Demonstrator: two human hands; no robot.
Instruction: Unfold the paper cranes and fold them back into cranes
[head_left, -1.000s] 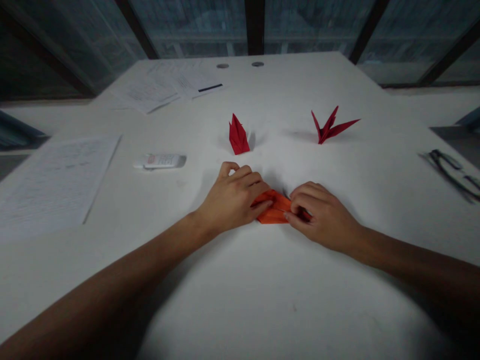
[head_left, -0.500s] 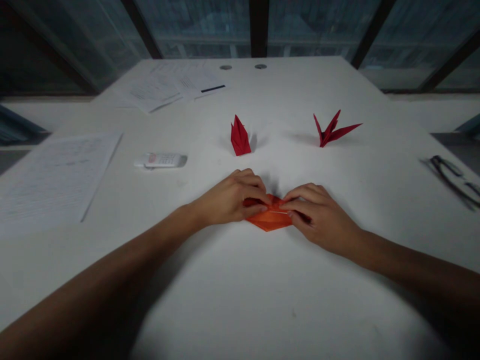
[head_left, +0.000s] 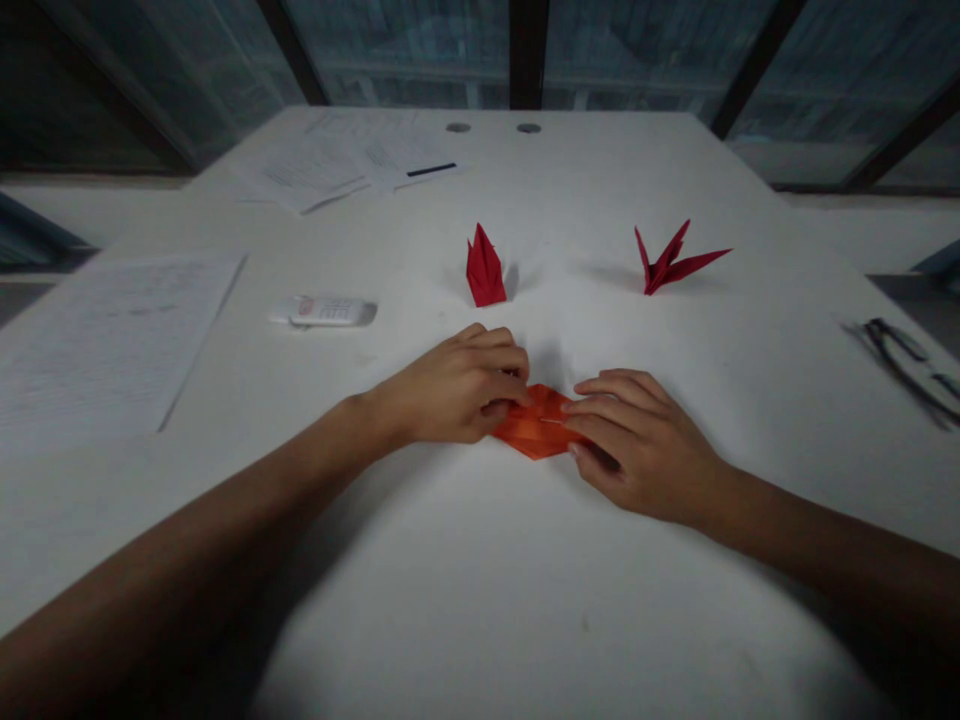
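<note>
The orange folded paper (head_left: 536, 436) is the landmark here: it lies on the white tabletop (head_left: 480, 600) between the two hands, a narrow slit visible across its middle. The left hand (head_left: 469, 388) is at its left end, fingers curled and closed on the paper there, the thumb tucked beneath the index finger; how firm this grip is cannot be told. The right hand (head_left: 637, 440) is at its right end, fingers fairly straight and laid over the edge, with the thumb slightly apart from them at the near side; whether that grip pinches the paper cannot be told. Beyond the orange paper and a little to its left stands a small red folded paper piece (head_left: 485, 268). Farther to the right of the orange paper, also beyond it, stands a red paper crane (head_left: 671, 265) with its points spread. Left of the orange paper lies a white correction-tape-like item (head_left: 326, 311), and well to the left of that landmark is a printed sheet (head_left: 112, 340). More papers (head_left: 315, 165) lie far beyond it to the left, with a dark strip (head_left: 431, 170) on them. Dark-framed glasses (head_left: 911, 365) rest well to its right.
</note>
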